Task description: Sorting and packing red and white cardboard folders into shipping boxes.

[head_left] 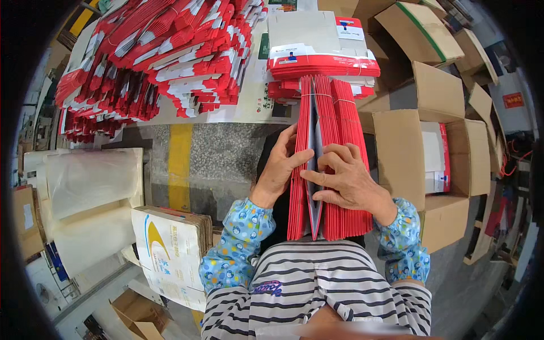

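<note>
A sheaf of folders (352, 209) is lying lengthwise over the person's lap (268, 160), its far end pointing toward the bench (254, 107). On the bench, a flat stack (320, 61) is sitting straight beyond the sheaf, and a heap (164, 54) is spreading to the stack's left. To the right of the lap, an open carton (399, 153) is standing with an inner stack (435, 158) lying inside. To the left, a pile (170, 255) is standing nearer than a covered panel (93, 187), and an open box (136, 310) is sitting behind the pile.
</note>
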`<state>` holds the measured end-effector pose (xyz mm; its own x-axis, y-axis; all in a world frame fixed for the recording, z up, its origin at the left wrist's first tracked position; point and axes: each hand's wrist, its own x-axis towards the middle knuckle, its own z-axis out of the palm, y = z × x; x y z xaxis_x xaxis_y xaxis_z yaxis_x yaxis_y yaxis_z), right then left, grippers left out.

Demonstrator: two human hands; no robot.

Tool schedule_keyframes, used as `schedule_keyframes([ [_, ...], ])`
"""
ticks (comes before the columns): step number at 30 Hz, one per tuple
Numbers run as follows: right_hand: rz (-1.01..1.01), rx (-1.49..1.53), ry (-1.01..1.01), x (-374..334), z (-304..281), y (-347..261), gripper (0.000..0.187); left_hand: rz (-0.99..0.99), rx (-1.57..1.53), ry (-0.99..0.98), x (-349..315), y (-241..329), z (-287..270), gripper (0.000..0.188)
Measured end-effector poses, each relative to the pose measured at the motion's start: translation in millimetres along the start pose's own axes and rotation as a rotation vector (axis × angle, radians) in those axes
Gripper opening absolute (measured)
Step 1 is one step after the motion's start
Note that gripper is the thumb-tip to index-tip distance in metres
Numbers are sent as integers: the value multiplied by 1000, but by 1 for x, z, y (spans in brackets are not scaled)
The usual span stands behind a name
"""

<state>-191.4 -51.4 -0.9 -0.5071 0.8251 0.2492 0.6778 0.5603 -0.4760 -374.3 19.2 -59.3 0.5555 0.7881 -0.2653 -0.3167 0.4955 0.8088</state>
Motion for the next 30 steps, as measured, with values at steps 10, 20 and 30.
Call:
schedule_keyframes([
  [10, 7, 29, 47, -1, 2, 0, 37, 23, -21, -6, 0, -3, -3, 71],
  [20, 49, 17, -12, -4, 3, 0, 36, 16, -25, -4, -2, -4, -1, 72],
  [30, 40, 38, 14, -3, 0, 0, 37, 27, 22, 11, -2, -3, -2, 72],
])
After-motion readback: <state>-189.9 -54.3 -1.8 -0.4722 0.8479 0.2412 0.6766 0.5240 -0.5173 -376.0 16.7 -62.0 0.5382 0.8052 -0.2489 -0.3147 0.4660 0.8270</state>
